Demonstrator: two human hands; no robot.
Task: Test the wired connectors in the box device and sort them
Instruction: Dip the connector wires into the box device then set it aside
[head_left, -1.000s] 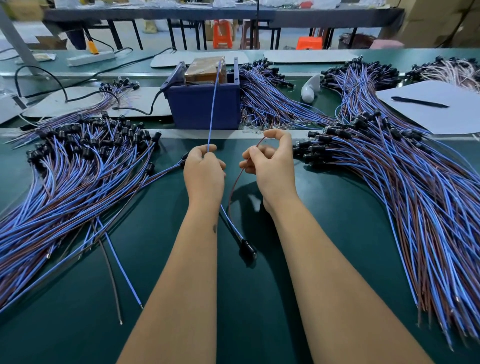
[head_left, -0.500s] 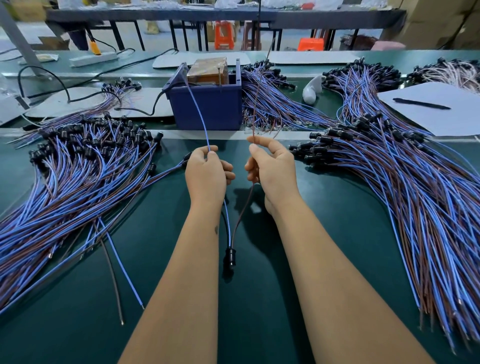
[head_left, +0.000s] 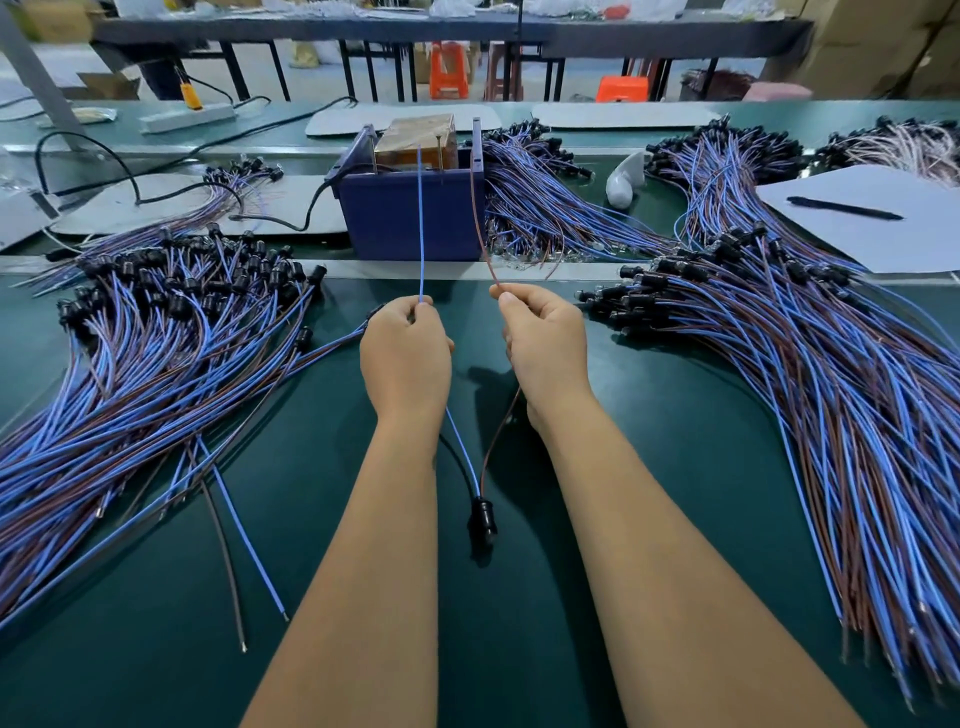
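Blue and brown wires lie in big heaps on the green surface (head_left: 675, 467): one pile on your left (head_left: 156, 353) and a larger pile on your right (head_left: 831, 389), so I judge that the sorting is well under way, though I cannot tell which heap is already tested, and much seems left. Your left hand (head_left: 405, 358) pinches the blue lead (head_left: 421, 223) and your right hand (head_left: 545, 343) pinches the brown lead (head_left: 480, 228) of one wired connector; its black plug (head_left: 482, 519) hangs low between your forearms. Both leads point up toward the box device (head_left: 410, 218), and their tips are now at its top, near the thin posts there; whether they touch I cannot tell. Half a second earlier the blue lead leaned left toward the box's corner and your hands were closer together; now the two leads stand almost parallel and upright.
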